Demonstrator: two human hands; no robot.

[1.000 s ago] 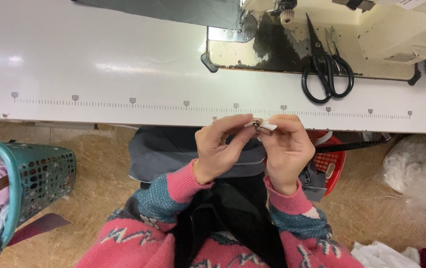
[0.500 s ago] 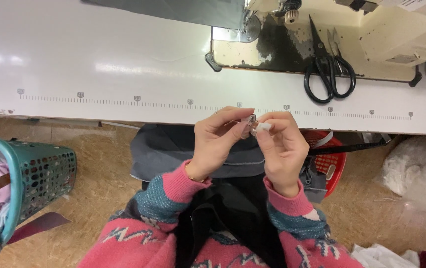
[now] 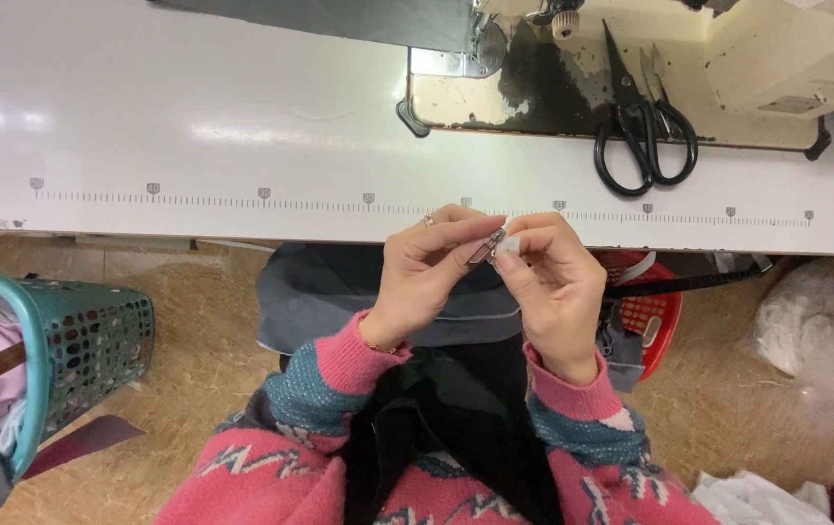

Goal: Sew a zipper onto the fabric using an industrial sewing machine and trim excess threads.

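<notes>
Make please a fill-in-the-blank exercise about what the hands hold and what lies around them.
1. Both hands, left hand and right hand, pinch one small ____ clip.
2. The black scissors lie on the white ____ table.
3. The basket on the person's left is ____ in colour.

Missing words: metal; sewing; teal

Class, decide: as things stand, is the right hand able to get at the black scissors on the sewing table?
Probably not at once: the right hand pinches a small metal piece with the left hand. The path to the scissors looks bare.
</notes>
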